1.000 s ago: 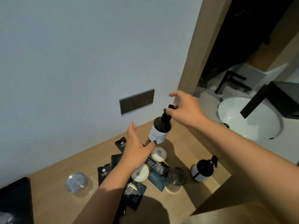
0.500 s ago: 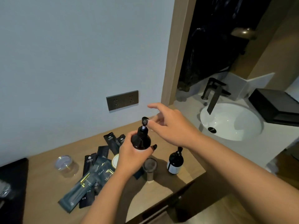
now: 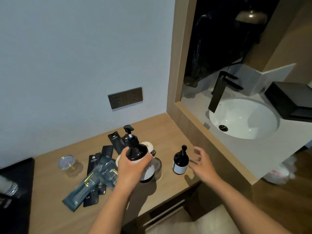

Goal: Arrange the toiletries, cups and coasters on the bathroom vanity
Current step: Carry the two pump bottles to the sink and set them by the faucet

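My left hand (image 3: pixel 130 163) grips a dark pump bottle (image 3: pixel 135 148) by its body and holds it upright above the wooden vanity top (image 3: pixel 168 132). My right hand (image 3: pixel 201 162) hovers with fingers apart just right of a second, smaller dark pump bottle (image 3: pixel 180 162) that stands on the counter, not touching it. Below the held bottle stands a glass cup (image 3: pixel 157 168), with another dark bottle with a white label (image 3: pixel 147 173) beside it, partly hidden. Dark toiletry sachets (image 3: pixel 99 173) lie in a loose pile at the left. A round coaster (image 3: pixel 147 145) peeks out behind the bottle. Another glass cup (image 3: pixel 68 163) stands further left.
A dark double wall socket (image 3: pixel 125 97) sits above the counter. To the right, past a wooden frame, are a white sink (image 3: pixel 243 119), a black faucet (image 3: pixel 217 92) and a black box (image 3: pixel 290 100). A black tray (image 3: pixel 15 191) lies at the far left edge.
My right hand let go of the pump head and dropped to the right, beside the smaller bottle. My left hand kept the bottle. The view pulled back.
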